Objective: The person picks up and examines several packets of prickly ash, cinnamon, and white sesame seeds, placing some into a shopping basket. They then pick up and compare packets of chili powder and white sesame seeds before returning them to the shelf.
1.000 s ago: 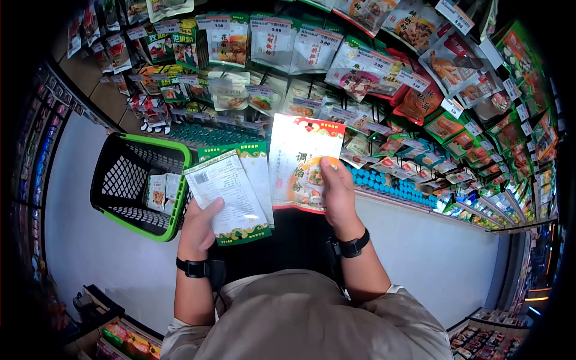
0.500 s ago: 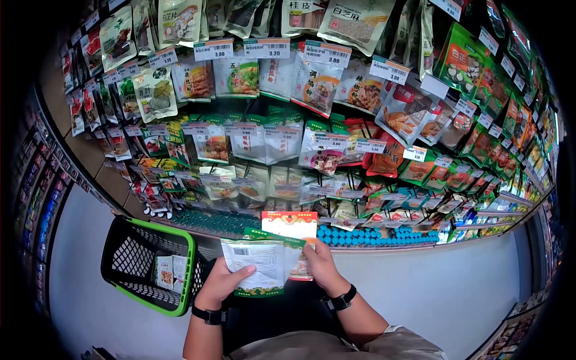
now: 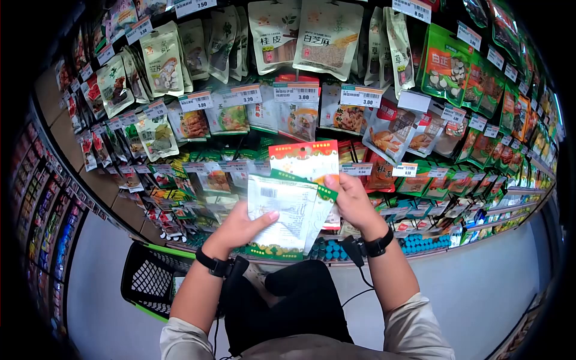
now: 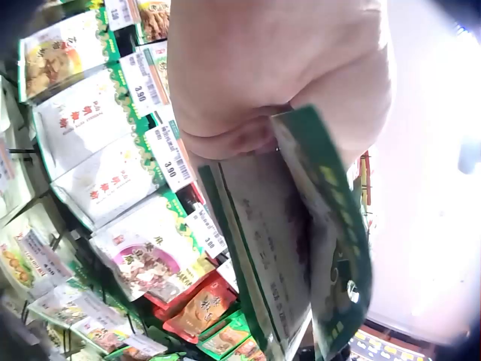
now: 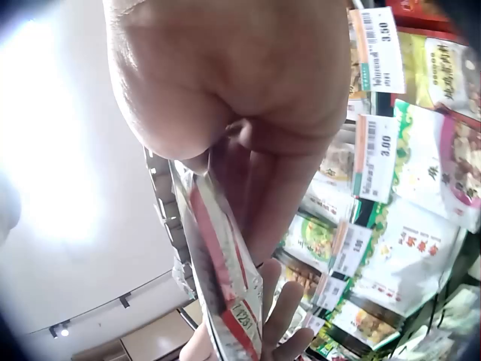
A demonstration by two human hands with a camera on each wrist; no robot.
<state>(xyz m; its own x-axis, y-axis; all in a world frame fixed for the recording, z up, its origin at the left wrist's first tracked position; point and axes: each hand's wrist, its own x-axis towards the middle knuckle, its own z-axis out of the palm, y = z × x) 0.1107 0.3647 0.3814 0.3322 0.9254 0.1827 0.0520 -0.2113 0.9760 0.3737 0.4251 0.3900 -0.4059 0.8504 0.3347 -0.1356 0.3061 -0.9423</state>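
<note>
In the head view the left hand [image 3: 241, 227] pinches green-edged white packets [image 3: 281, 211], thumb on the printed back of the front one. The right hand [image 3: 355, 204] grips a red-topped packet [image 3: 300, 157] at its right side, partly behind the green-edged ones. The left wrist view shows two green-edged packets [image 4: 263, 248] fanned apart below the left hand [image 4: 278, 75]. In the right wrist view the red-and-white packet [image 5: 222, 256] hangs edge-on from the right hand [image 5: 233, 83], with fingers of the other hand beyond it.
Rows of hanging packets [image 3: 327, 42] with price tags [image 3: 360, 96] fill the rack ahead. A black basket with a green rim [image 3: 174, 251] stands on the floor at lower left, beside the person's legs [image 3: 294, 312]. Cables hang from the wrist devices.
Both hands have risen toward the rack with the packets since half a second ago. The red-topped packet has gone from beside the green-edged ones to partly behind them. The basket sits lower in view.
</note>
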